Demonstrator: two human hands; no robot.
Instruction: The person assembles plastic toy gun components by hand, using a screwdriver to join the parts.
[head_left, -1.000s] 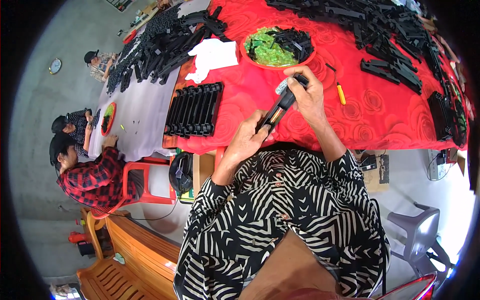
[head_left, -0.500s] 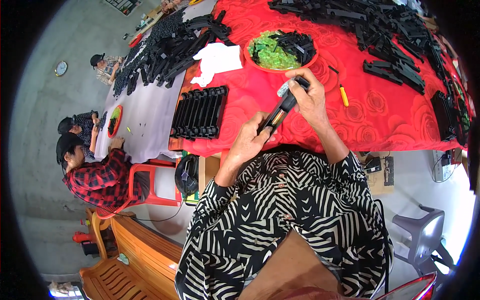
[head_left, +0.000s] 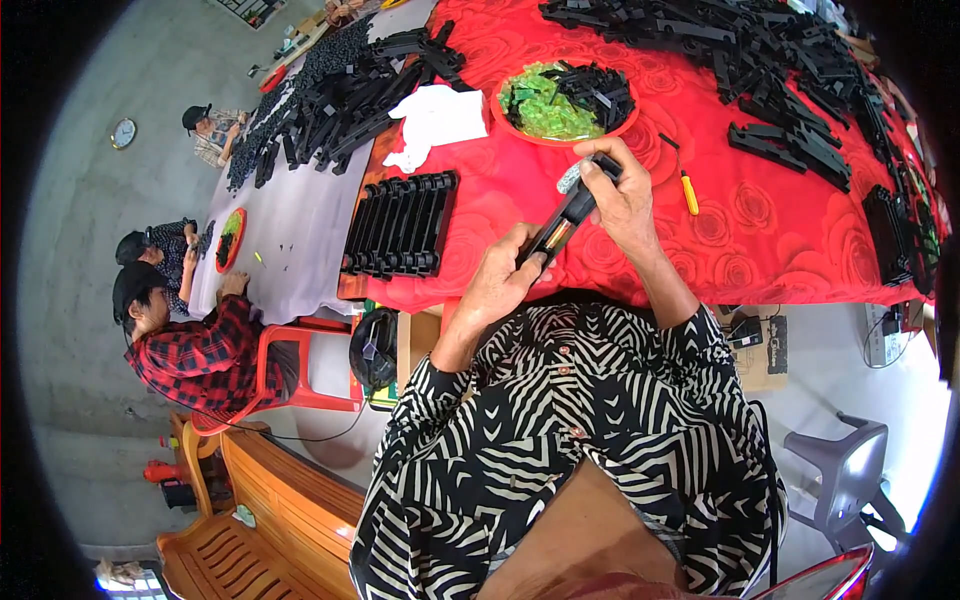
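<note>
Both hands grip one long black plastic part (head_left: 568,216), which slants over the front edge of the red table. My left hand (head_left: 499,274) is closed round its lower end, thumb on top. At the upper end my right hand (head_left: 622,195) is closed too, with its thumb pressed on the part. A small copper-coloured strip shows inside the part near the left thumb. Beside the right fingers is a speckled grey-white patch (head_left: 569,180); what it is I cannot make out. A yellow-handled hooked tool (head_left: 690,194) lies to the right of my right hand.
An orange-rimmed dish (head_left: 570,141) holds green translucent bits and small black pieces. Left of my hands stands a row of black parts (head_left: 400,222), with a white cloth (head_left: 436,118) behind. Piles of black parts (head_left: 700,40) cover the far right. Several people sit at the left table.
</note>
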